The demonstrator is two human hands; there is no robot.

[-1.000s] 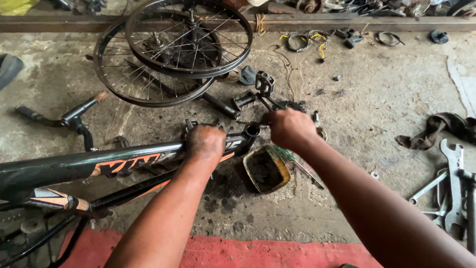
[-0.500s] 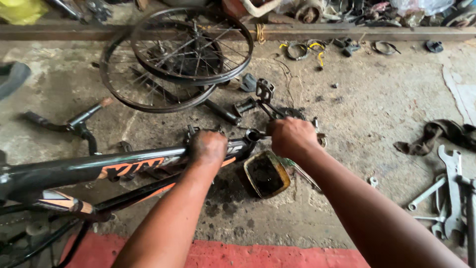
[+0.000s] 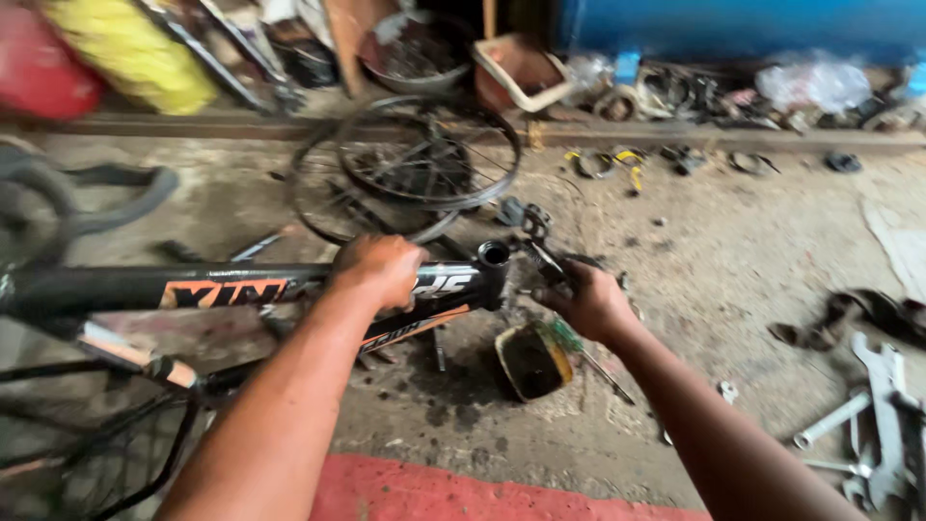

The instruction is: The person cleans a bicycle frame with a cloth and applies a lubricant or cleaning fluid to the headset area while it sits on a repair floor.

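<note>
A black bicycle frame [image 3: 135, 287] with orange markings lies across the concrete floor, its open head tube [image 3: 493, 258] pointing right. My left hand [image 3: 379, 268] grips the frame's top tube just behind the head tube. My right hand [image 3: 585, 301] is closed around a dark metal part beside the head tube, near a crank and pedal [image 3: 531, 224]. Just below my right hand sits a small yellow-rimmed tin of dark grease [image 3: 530, 360], with a thin green-handled tool [image 3: 582, 353] lying against it.
Two spoked wheel rims [image 3: 415, 174] lie stacked beyond the frame. Spanners and wrenches [image 3: 873, 415] rest at the right, with a dark rag [image 3: 854, 314] above them. Small parts litter the far kerb [image 3: 675, 154]. A red mat [image 3: 453, 492] lies near me, and a tyre [image 3: 87, 207] sits at the left.
The view has shifted down and right, so the frame sits higher in it. My left hand has slid onto the top tube and my right hand has dropped lower, beside the head tube.
</note>
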